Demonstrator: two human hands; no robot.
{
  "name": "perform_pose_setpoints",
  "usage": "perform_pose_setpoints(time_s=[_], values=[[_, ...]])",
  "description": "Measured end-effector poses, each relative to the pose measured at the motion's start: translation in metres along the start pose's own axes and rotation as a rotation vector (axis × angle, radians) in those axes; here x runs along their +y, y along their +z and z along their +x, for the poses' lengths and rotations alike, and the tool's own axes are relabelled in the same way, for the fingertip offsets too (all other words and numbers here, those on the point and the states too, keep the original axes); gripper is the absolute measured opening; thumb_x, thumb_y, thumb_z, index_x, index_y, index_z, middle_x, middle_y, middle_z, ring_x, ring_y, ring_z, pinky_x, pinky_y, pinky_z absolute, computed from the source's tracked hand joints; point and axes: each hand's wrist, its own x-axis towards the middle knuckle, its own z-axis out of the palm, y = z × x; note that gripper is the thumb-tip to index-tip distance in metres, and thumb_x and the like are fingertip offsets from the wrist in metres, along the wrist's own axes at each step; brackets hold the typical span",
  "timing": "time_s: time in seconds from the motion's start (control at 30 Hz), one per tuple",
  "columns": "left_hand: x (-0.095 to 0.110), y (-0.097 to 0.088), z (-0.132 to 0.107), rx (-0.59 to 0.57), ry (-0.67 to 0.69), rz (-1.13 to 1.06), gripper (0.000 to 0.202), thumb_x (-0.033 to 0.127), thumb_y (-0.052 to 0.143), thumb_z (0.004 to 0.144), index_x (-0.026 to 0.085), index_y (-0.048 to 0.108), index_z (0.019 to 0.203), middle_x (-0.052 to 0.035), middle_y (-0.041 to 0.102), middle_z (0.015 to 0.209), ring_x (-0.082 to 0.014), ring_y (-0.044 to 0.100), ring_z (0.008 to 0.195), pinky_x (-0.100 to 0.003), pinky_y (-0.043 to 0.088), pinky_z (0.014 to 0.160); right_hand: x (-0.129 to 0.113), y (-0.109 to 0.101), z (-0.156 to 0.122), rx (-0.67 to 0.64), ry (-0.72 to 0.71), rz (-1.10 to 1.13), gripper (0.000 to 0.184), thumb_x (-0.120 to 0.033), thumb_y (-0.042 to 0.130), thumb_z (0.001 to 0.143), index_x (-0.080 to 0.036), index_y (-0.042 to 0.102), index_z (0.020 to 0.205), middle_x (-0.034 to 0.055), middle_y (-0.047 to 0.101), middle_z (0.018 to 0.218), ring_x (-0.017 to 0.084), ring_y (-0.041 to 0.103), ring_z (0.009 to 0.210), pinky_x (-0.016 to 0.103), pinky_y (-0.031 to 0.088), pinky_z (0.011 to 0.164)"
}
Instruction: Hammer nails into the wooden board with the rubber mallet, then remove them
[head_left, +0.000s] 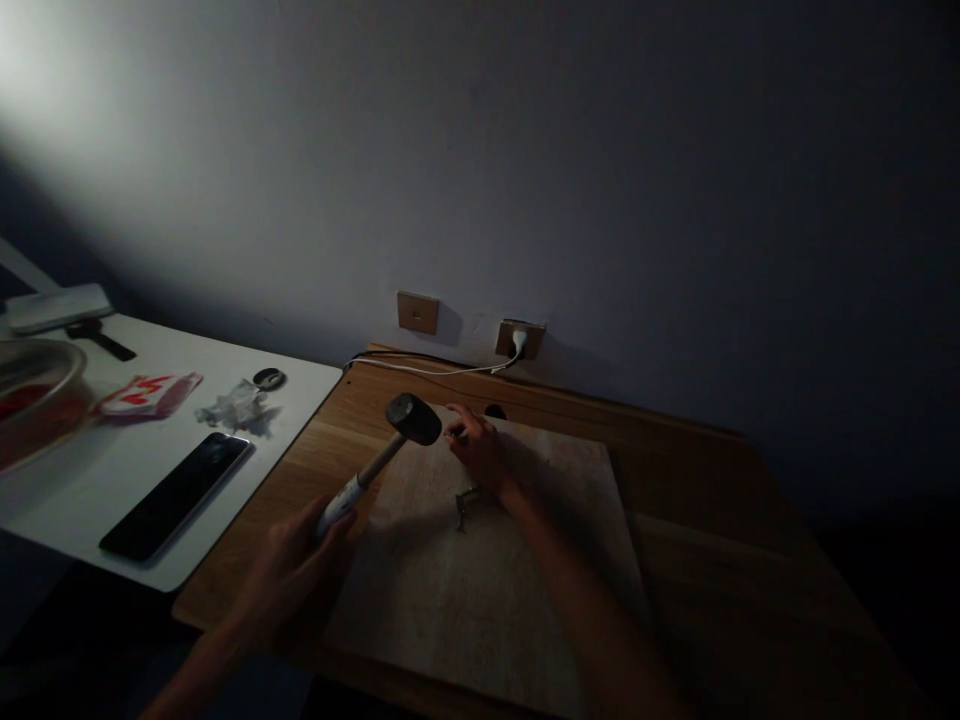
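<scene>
My left hand (296, 560) is wrapped round the white grip of a mallet (382, 462), whose dark head is raised over the left side of a pale wooden board (442, 600). Near the far edge of that board is my right hand (484, 455), its thumb and fingers drawn together. Something tiny may be between the fingertips, too small and dark to name. The mallet head is just left of these fingers, apart from them. Below my right wrist, a few small metal pieces (461, 508), thin like nails or screws, lie on the board.
The board lies on a brown wooden table (705, 540) against the wall. A white table (247, 505) adjoins on the left, bearing a phone (176, 497), a crumpled clear wrapper (238, 405), a red-and-white packet (150, 395) and a bowl (71, 370). A white cable (442, 372) runs to a wall socket (534, 342).
</scene>
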Motion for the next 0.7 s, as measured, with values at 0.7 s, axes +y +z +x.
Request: perform_pose_setpoints(time_s=[0.7], values=[[0.000, 0.005, 0.015, -0.034, 0.019, 0.083, 0.053, 0.069, 0.046, 0.084, 0.019, 0.065, 0.088, 0.0011, 0.060, 0.061, -0.0171, 0.056, 0.054, -0.024, 0.036, 0.049, 0.003, 0.006, 0.002, -0.003, 0.072, -0.093, 0.047, -0.010, 0.065, 0.084, -0.025, 0.061, 0.128, 0.0029, 0.074, 0.093, 0.023, 0.066, 0.100, 0.034, 0.050, 0.095]])
